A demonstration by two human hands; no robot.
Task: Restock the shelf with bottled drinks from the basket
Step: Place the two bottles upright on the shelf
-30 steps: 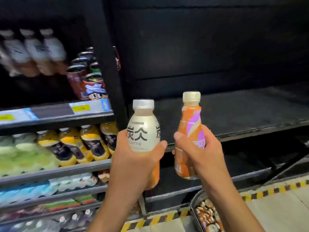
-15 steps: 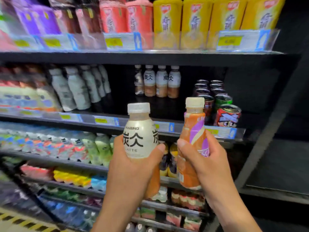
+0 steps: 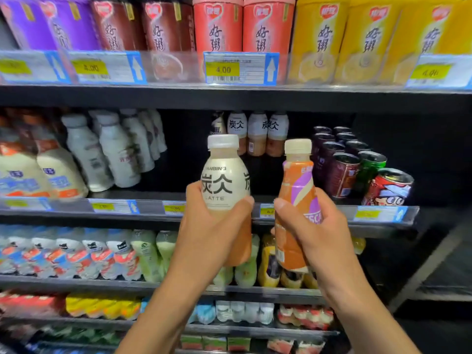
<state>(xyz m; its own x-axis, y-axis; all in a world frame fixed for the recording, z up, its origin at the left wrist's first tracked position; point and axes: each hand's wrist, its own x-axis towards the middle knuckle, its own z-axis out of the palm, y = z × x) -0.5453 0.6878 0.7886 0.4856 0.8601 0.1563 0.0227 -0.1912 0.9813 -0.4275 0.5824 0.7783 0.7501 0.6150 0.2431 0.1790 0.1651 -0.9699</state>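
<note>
My left hand (image 3: 212, 233) grips a white latte bottle (image 3: 224, 180) with a white cap, held upright. In my right hand (image 3: 314, 236) is an orange bottle (image 3: 297, 198) with a purple swirl and a cream cap, also upright. Both are raised in front of the middle shelf (image 3: 153, 208). At the back of that shelf stands a short row of matching latte bottles (image 3: 258, 131), with dark open room in front of them. The basket is out of sight.
Dark and red cans (image 3: 357, 164) fill the shelf's right end, and white milk bottles (image 3: 115, 149) stand on its left. Cup packs (image 3: 268, 29) line the top shelf above price tags. Lower shelves hold rows of small bottles (image 3: 76, 251).
My view has swung left from an empty dark shelf bay onto the stocked bay and moved closer. Both hands keep their bottles held up side by side.
</note>
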